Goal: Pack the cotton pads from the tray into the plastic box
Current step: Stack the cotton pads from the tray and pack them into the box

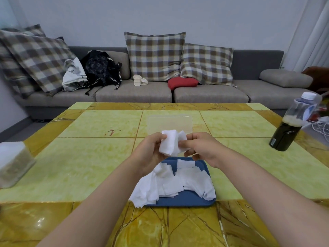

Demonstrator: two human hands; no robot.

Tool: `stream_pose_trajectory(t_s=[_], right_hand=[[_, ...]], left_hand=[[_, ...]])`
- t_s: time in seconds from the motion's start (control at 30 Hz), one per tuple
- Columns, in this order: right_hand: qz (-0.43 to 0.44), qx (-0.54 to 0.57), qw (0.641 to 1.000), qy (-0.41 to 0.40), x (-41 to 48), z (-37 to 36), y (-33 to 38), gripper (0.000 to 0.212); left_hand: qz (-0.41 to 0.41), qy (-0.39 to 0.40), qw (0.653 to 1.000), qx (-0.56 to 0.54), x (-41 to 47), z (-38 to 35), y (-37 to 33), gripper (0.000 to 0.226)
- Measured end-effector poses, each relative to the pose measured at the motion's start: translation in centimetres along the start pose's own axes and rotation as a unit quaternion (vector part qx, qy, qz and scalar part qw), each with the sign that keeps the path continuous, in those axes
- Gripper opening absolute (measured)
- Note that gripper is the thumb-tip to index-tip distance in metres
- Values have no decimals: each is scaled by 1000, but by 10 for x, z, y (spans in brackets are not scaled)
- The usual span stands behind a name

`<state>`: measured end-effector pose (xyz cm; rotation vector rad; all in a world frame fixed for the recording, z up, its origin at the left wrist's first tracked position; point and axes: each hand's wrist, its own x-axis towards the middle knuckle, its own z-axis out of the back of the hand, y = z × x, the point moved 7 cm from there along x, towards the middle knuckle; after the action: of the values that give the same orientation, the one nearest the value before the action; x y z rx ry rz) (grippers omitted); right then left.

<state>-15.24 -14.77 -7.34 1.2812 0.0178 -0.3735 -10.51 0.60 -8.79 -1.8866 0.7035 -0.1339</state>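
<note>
Head view: left hand [151, 150], right hand [201, 148] grip cotton pads [170, 144] above tray [187, 198].

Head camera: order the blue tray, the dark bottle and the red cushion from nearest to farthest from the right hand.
From the right hand, which pinches the cotton pads:
1. The blue tray, just below it, toward the person.
2. The dark bottle, standing off to the right.
3. The red cushion, far ahead on the sofa.

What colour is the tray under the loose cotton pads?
Blue: the tray shows plainly in the head view, under the white cotton pads.
</note>
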Motion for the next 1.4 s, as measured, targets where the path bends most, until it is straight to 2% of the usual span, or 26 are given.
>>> stream_pose_trajectory(t_s=[0.17,0.3,0.37,0.43,0.53,0.77,0.97,1.2,1.3,1.4], right_hand=[[2,8,999,34,-1,0,4,15],[20,57,997,-49,2,17,7,12],[38,104,992,-53,1,18,12,16],[51,132,990,-25,-3,13,18,19],[52,69,996,-5,-6,3,20,20],[17,19,998,-56,-3,5,10,24],[17,44,997,-68,-4,3,9,31],[65,109,981,-148,-8,9,18,12],[77,104,981,-143,-8,13,25,9],[80,69,990,-94,-7,11,27,11]], left_hand=[[3,-28,1000,-2,3,6,0,29],[-16,-122,992,18,10,26,3,19],[-26,-146,988,43,11,31,5,12],[-33,-137,988,57,10,28,5,10],[-37,-102,992,69,8,18,5,12],[-37,-60,996,51,5,7,3,20],[-28,-26,999,8,2,-1,4,23],[6,-65,993,-94,4,3,10,19],[-5,-101,994,-45,4,11,10,18],[-18,-95,995,6,5,12,8,21]])
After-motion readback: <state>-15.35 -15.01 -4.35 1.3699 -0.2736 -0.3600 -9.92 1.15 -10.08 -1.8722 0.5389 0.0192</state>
